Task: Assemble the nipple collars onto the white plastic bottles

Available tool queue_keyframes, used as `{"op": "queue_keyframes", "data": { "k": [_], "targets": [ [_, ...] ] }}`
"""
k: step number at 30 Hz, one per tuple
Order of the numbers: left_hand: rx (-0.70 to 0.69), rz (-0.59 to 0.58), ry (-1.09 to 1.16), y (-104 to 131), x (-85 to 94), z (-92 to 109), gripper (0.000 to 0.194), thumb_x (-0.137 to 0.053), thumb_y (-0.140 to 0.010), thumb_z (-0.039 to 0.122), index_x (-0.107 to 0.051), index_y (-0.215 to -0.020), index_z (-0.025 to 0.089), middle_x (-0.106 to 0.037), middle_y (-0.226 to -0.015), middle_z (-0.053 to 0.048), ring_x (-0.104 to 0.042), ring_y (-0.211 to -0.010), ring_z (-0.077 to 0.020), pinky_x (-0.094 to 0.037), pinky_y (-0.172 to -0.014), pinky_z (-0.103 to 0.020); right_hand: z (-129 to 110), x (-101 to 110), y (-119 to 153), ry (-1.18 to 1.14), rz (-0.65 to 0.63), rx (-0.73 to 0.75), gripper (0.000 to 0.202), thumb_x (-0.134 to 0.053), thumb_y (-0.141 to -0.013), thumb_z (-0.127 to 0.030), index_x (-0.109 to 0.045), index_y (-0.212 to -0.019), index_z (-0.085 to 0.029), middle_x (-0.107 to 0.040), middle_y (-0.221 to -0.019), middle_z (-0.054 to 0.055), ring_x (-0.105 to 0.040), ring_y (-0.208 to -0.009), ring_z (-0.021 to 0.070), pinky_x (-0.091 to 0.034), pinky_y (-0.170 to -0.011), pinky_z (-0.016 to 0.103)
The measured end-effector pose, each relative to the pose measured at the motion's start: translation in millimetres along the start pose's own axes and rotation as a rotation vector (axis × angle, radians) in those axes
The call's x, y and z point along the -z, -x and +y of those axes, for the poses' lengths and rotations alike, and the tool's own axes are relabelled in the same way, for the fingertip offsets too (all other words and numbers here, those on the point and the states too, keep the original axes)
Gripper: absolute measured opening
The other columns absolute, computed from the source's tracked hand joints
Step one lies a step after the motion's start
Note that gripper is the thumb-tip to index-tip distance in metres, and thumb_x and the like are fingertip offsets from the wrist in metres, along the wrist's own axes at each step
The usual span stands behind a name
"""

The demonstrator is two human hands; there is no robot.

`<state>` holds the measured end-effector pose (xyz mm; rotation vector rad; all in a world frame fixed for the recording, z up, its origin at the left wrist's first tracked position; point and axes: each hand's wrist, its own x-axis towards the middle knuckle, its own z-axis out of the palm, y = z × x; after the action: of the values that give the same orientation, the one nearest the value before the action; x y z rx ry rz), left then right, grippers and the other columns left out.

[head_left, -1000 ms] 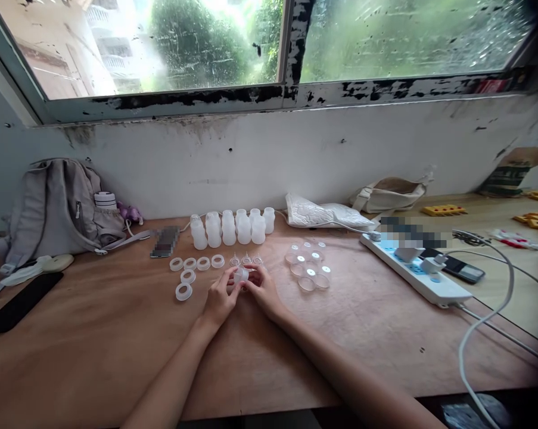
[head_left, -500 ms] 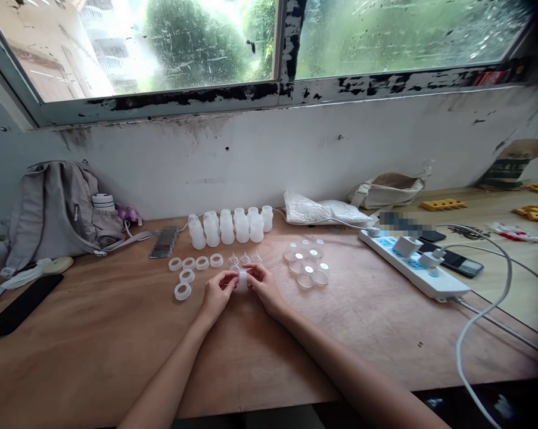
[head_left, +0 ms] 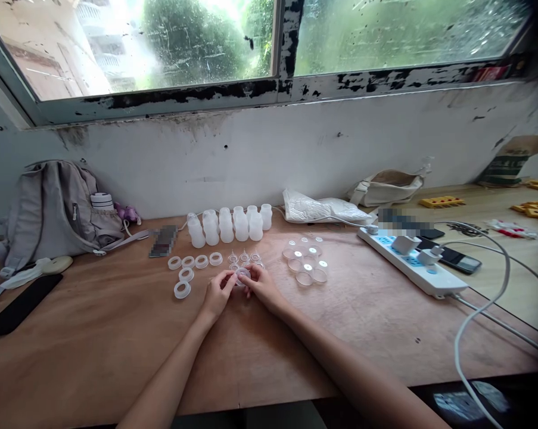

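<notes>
A translucent bottle collar ring (head_left: 242,276) is pinched between the fingertips of both my hands, its round opening facing up toward me. My left hand (head_left: 219,291) grips its left side, and my right hand (head_left: 264,287) has hold of the right edge. Whether a nipple sits inside the ring is too small to tell. Just behind my fingers stand several clear bottle nipples (head_left: 244,257), partly hidden by the hands. On the left lie several loose white collar rings (head_left: 182,290). To the right is a cluster of clear round caps (head_left: 304,277), some with white dots.
Several frosted bottles (head_left: 226,229) stand in rows at the back. A white power strip (head_left: 411,262) with plugs and a looping cable (head_left: 463,333) lies at the right. At the left are a grey backpack (head_left: 58,208) and a black flat strip (head_left: 22,304).
The collar ring has turned from edge-on to showing its round opening. My right fingers have shifted their hold on it; both hands stay in about the same place.
</notes>
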<state>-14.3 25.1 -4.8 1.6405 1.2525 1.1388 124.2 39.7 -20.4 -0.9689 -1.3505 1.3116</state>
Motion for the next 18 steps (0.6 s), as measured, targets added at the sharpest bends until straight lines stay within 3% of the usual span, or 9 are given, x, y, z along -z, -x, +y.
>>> {"op": "queue_keyframes", "data": {
  "k": [4, 9, 18],
  "targets": [
    [0.034, 0.040, -0.061, 0.8, -2.1, 1.2, 0.029, -0.046, -0.077, 0.036, -0.059, -0.088, 0.013, -0.061, -0.062, -0.001, -0.055, -0.051, -0.0115, -0.044, -0.053, -0.022, 1.7, 0.8, -1.7, -0.031, 0.015, -0.031, 0.026, -0.059, -0.067, -0.036, -0.051, -0.083, -0.016, -0.054, -0.059, -0.004, -0.053, -0.041, 0.0095, -0.047, -0.040, 0.023],
    [-0.028, 0.057, -0.108, 1.1, -3.2, -5.1, 0.026, -0.050, -0.075, 0.037, -0.058, -0.086, 0.015, -0.064, -0.078, -0.004, -0.059, -0.059, -0.0128, -0.047, -0.056, -0.022, 0.8, -0.3, -0.3, 0.047, 0.013, 0.017, 0.022, -0.056, -0.070, -0.036, -0.054, -0.080, -0.016, -0.056, -0.060, -0.002, -0.053, -0.043, 0.0099, -0.047, -0.041, 0.022],
    [-0.038, 0.068, -0.131, 2.0, -4.0, -12.8, 0.021, -0.047, -0.076, 0.035, -0.053, -0.086, 0.017, -0.059, -0.061, 0.001, -0.054, -0.048, -0.0100, -0.043, -0.049, -0.020, -10.1, -4.9, 10.5, 0.258, 0.023, 0.077, 0.018, -0.049, -0.076, -0.033, -0.057, -0.077, -0.016, -0.049, -0.048, -0.005, -0.047, -0.038, 0.0080, -0.038, -0.036, 0.018]
  ]
}}
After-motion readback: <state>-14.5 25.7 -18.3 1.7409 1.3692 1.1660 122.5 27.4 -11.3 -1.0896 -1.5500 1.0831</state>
